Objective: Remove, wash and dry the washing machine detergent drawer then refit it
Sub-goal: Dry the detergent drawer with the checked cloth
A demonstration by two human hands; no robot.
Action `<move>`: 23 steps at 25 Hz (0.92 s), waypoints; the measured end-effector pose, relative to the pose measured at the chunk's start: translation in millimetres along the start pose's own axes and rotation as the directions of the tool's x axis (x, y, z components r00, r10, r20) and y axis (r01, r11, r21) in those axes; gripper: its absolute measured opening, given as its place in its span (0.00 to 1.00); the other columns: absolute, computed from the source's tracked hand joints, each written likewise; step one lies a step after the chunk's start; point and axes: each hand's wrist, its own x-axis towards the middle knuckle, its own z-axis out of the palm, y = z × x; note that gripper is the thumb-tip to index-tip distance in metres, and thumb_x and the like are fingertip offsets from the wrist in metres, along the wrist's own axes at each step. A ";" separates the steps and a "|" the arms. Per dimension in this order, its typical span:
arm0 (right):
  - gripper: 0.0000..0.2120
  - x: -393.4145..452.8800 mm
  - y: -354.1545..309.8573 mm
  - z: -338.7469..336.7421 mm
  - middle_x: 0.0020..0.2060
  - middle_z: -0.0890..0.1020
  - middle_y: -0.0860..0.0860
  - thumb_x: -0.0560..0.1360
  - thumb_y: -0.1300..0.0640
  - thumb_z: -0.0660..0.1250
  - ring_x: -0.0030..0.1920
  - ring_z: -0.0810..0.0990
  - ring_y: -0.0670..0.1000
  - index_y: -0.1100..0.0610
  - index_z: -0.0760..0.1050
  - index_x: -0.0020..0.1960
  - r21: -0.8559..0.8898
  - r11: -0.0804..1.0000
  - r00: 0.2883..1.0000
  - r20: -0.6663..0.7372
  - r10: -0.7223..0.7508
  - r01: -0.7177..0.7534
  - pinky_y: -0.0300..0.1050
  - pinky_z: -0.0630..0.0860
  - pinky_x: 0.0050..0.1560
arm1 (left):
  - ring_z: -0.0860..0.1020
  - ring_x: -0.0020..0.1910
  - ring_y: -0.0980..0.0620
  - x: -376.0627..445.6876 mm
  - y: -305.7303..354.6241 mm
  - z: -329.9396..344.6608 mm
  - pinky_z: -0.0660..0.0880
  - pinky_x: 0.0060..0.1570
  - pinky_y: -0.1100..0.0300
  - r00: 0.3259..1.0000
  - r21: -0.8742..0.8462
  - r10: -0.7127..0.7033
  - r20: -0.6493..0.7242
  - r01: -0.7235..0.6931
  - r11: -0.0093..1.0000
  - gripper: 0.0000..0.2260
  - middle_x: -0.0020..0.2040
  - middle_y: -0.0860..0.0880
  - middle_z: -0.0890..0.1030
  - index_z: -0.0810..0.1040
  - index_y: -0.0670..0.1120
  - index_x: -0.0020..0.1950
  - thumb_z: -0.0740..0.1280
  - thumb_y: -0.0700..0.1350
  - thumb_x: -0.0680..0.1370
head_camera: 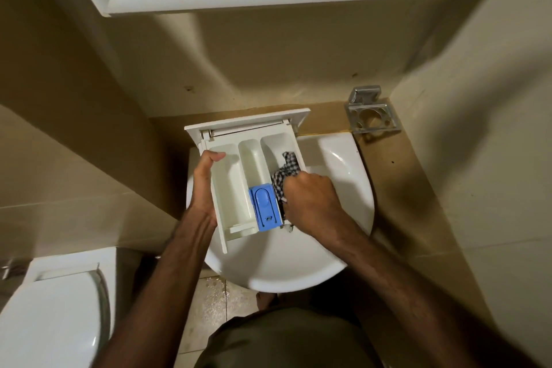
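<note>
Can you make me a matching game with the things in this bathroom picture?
Things:
1. checked cloth
2. blue insert
3. metal holder
4. toilet lid

Places:
A. on the right wall
B. bottom left corner
C. in the drawer's right compartment
D. in the drawer's middle compartment

Pairs: 1-C, 2-D, 3-A, 4-B

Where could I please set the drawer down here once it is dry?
The sink is bare right of the drawer and along its near rim. The toilet lid at lower left is bare too. The drawer's right compartment is crowded: the right hand presses a checked cloth in.
</note>
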 end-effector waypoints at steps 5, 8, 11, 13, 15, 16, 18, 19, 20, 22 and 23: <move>0.15 5.3 4.0 -3.7 0.32 0.74 0.48 0.72 0.59 0.71 0.43 0.83 0.57 0.54 0.66 0.34 0.011 0.998 0.997 0.039 0.061 -0.062 0.45 0.67 0.39 | 0.85 0.35 0.50 -0.1 -3.2 0.9 0.81 0.33 0.56 0.999 0.044 -0.033 0.028 0.032 0.998 0.11 0.39 0.49 0.86 0.88 0.52 0.44 0.67 0.55 0.73; 0.03 25.3 -1.7 -14.0 0.42 0.84 0.53 0.76 0.58 0.70 0.44 0.84 0.57 0.54 0.78 0.43 0.002 0.986 0.966 -0.197 0.166 -0.169 0.45 0.67 0.40 | 0.85 0.36 0.50 1.4 2.4 0.5 0.81 0.34 0.58 0.997 0.045 -0.036 0.066 0.033 0.998 0.12 0.40 0.48 0.86 0.88 0.52 0.44 0.66 0.54 0.75; 0.02 19.8 -0.4 -9.6 0.43 0.84 0.53 0.74 0.60 0.71 0.44 0.84 0.57 0.56 0.79 0.47 0.011 0.998 0.995 -0.071 0.070 -0.069 0.45 0.68 0.40 | 0.84 0.34 0.50 2.3 7.8 1.4 0.81 0.34 0.58 0.997 0.035 -0.040 0.059 0.038 0.999 0.13 0.38 0.48 0.86 0.88 0.51 0.43 0.67 0.56 0.73; 0.06 6.6 2.6 -3.7 0.38 0.79 0.50 0.73 0.58 0.72 0.43 0.83 0.57 0.55 0.75 0.43 0.032 0.999 0.992 0.124 -0.002 -0.002 0.45 0.68 0.40 | 0.84 0.33 0.50 1.9 8.4 1.4 0.81 0.33 0.59 0.997 0.055 -0.044 0.065 0.041 0.998 0.13 0.37 0.49 0.86 0.88 0.51 0.42 0.68 0.57 0.73; 0.14 3.4 5.6 -0.9 0.32 0.72 0.47 0.71 0.56 0.72 0.41 0.81 0.56 0.52 0.67 0.36 -0.011 1.000 0.988 0.156 0.005 -0.004 0.45 0.67 0.40 | 0.84 0.33 0.51 1.2 4.5 1.2 0.81 0.33 0.59 0.997 0.057 -0.043 0.070 0.040 0.998 0.13 0.38 0.49 0.86 0.88 0.51 0.42 0.67 0.56 0.74; 0.13 5.7 5.4 -0.9 0.32 0.74 0.47 0.71 0.56 0.72 0.41 0.82 0.55 0.52 0.67 0.36 -0.028 0.999 0.995 0.087 0.047 -0.044 0.45 0.67 0.39 | 0.84 0.34 0.51 0.3 3.0 2.0 0.81 0.33 0.58 0.997 0.053 -0.042 0.067 0.038 0.998 0.13 0.38 0.48 0.86 0.88 0.52 0.42 0.66 0.55 0.74; 0.05 11.5 -1.3 -3.4 0.38 0.82 0.50 0.75 0.57 0.69 0.42 0.84 0.57 0.53 0.75 0.41 -0.011 0.989 0.981 -0.124 0.146 -0.149 0.44 0.68 0.39 | 0.84 0.33 0.51 0.3 2.7 3.1 0.81 0.33 0.58 0.998 0.041 -0.029 0.062 0.027 0.999 0.12 0.37 0.49 0.86 0.88 0.52 0.42 0.66 0.54 0.74; 0.02 12.6 -5.6 -4.3 0.41 0.84 0.52 0.77 0.58 0.68 0.43 0.85 0.57 0.54 0.78 0.45 0.010 0.984 0.967 -0.185 0.176 -0.177 0.44 0.68 0.39 | 0.84 0.34 0.51 0.7 3.3 3.0 0.81 0.33 0.58 0.998 0.035 -0.028 0.064 0.026 0.999 0.12 0.37 0.49 0.86 0.88 0.52 0.42 0.66 0.54 0.74; 0.03 12.7 -6.8 -3.4 0.43 0.84 0.52 0.78 0.58 0.67 0.44 0.85 0.57 0.55 0.79 0.47 0.026 0.984 0.966 -0.183 0.181 -0.179 0.44 0.69 0.40 | 0.85 0.34 0.51 1.3 4.0 1.7 0.81 0.33 0.58 0.998 0.033 -0.028 0.064 0.026 0.999 0.12 0.38 0.49 0.86 0.88 0.52 0.42 0.66 0.55 0.74; 0.05 8.0 0.1 -7.8 0.42 0.83 0.52 0.78 0.54 0.68 0.46 0.84 0.57 0.55 0.78 0.45 0.083 0.985 0.988 -0.013 0.152 -0.150 0.44 0.68 0.41 | 0.85 0.35 0.50 2.1 4.3 -2.8 0.81 0.34 0.57 0.999 0.045 -0.027 0.045 0.025 0.999 0.12 0.40 0.48 0.86 0.88 0.52 0.44 0.67 0.55 0.74; 0.07 4.4 8.1 -14.1 0.40 0.82 0.50 0.77 0.51 0.70 0.47 0.83 0.57 0.53 0.78 0.43 0.138 0.981 0.990 0.072 0.125 -0.134 0.44 0.68 0.42 | 0.85 0.36 0.50 1.9 3.2 -4.3 0.81 0.35 0.57 0.999 0.052 -0.026 0.036 0.024 0.998 0.12 0.41 0.48 0.86 0.88 0.52 0.45 0.67 0.55 0.74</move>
